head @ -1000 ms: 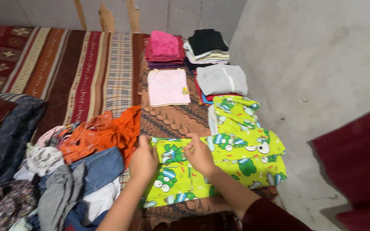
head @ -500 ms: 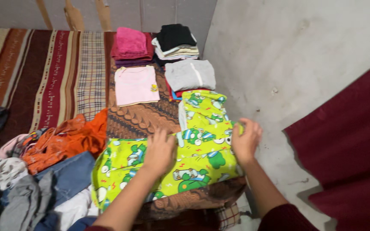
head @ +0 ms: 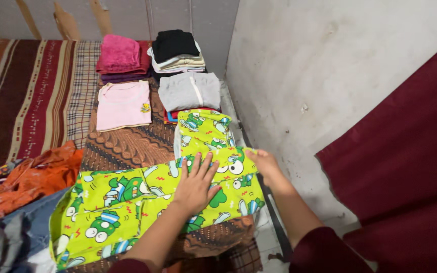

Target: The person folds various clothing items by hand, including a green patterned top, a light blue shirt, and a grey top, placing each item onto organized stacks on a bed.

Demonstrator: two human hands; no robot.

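Bedding fills your head view: a mattress under a brown batik sheet (head: 127, 144), with a maroon striped cover (head: 31, 91) and a checked strip (head: 83, 86) to the left. A rough grey wall (head: 304, 76) runs along the right, and a grey panelled wall (head: 127, 15) with bare wooden patches closes the far end. Dark red fabric (head: 405, 167) hangs or lies at the right edge; you cannot tell which.

No packages or signs show. The only mark is a small yellow patch on the folded pink shirt (head: 123, 105).

Your green trousers (head: 147, 202) lie flat across the near end of the batik sheet, thin lime cloth printed with cartoon frogs. Your left hand (head: 197, 184) rests palm down on them, fingers spread, grasping nothing. Your right hand (head: 263, 163) sits at their right edge against the wall side; its fingers curl at the hem, but you cannot tell whether they pinch the cloth.

Just beyond lies a folded piece of matching frog cloth (head: 203, 132), touching the trousers. Farther back sit a grey folded top (head: 188, 91), a fluffy pink towel (head: 120, 53) on a purple stack, and a black-topped stack (head: 175, 48). On your left, a crumpled orange garment (head: 34, 177) and denim (head: 31, 220) are heaped loosely.
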